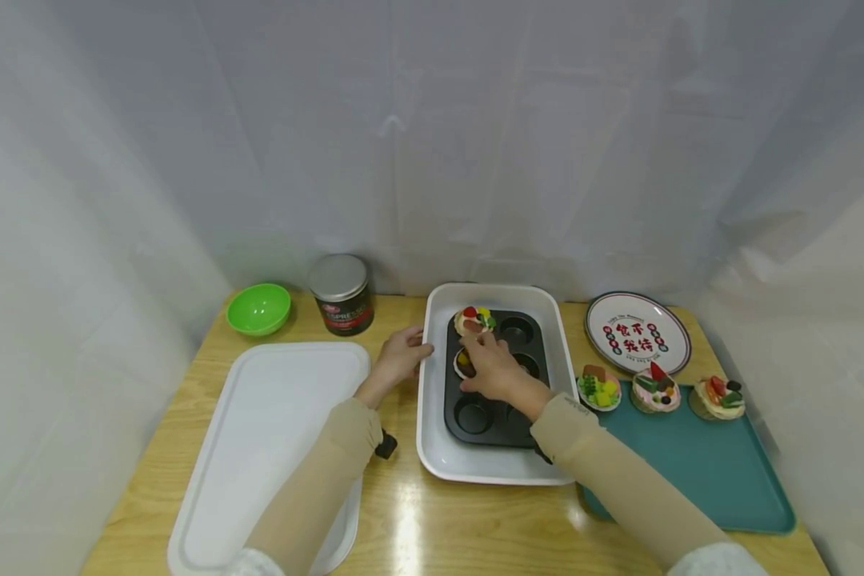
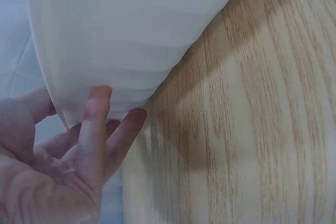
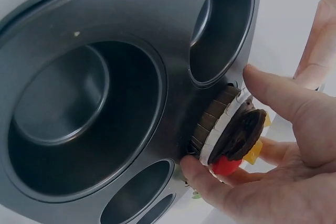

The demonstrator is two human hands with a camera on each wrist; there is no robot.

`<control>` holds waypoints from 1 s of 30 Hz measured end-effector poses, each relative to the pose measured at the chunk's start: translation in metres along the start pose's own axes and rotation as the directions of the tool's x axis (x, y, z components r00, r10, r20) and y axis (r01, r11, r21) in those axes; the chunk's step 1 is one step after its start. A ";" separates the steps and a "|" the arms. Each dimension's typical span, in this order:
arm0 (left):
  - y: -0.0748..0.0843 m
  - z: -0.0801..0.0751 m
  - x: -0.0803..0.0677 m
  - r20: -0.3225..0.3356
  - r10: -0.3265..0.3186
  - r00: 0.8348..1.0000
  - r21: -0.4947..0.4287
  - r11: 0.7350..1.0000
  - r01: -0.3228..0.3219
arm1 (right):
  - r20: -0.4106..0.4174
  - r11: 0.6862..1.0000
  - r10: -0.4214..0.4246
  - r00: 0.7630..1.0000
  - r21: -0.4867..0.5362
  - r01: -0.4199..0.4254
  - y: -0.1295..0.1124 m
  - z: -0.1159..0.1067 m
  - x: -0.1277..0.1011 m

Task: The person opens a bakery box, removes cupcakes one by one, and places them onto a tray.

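Note:
A black muffin tin (image 1: 500, 424) (image 3: 79, 103) lies inside a white deep tray (image 1: 432, 464) (image 2: 115, 35). One decorated cupcake (image 1: 474, 319) sits in the tin's far-left cup. My right hand (image 1: 486, 360) (image 3: 220, 124) pinches a second cupcake (image 1: 464, 364) (image 3: 231, 135) by its brown wrapper at the middle-left cup. It has dark topping with red and yellow pieces. My left hand (image 1: 403, 352) (image 2: 105, 114) rests against the tray's left outer wall with its fingers fairly straight. The tin's other cups hold nothing.
Left of the tray lie a flat white tray (image 1: 259, 432), a green bowl (image 1: 258, 308) and a dark jar (image 1: 342, 294). At right are a printed plate (image 1: 637, 332) and a teal tray (image 1: 698, 472) carrying three cupcakes (image 1: 655, 390). White curtains surround the wooden table (image 1: 403, 520).

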State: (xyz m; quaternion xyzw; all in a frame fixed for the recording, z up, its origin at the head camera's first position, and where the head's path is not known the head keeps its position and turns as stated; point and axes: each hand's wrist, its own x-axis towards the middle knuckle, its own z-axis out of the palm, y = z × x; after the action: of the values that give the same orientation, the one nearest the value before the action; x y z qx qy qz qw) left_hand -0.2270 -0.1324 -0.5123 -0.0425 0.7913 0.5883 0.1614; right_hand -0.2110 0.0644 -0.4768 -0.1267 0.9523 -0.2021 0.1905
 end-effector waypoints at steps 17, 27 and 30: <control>0.001 -0.002 -0.001 0.005 0.000 1.000 0.009 1.000 0.000 | -0.065 0.989 -0.056 0.996 -0.143 0.047 -0.003 0.004 0.001; 0.000 -0.001 -0.001 0.008 0.013 1.000 0.009 1.000 -0.013 | -0.108 0.991 -0.084 0.991 -0.110 0.072 -0.002 0.001 0.002; 0.002 -0.001 -0.002 0.006 0.010 1.000 0.008 1.000 -0.010 | -0.110 0.993 -0.084 0.990 -0.096 0.073 -0.001 0.000 0.003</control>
State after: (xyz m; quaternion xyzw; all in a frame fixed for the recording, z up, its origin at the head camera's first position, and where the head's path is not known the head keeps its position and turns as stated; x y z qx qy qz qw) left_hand -0.2259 -0.1328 -0.5100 -0.0364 0.7934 0.5859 0.1610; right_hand -0.2135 0.0621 -0.4776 -0.1611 0.9641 -0.1723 0.1217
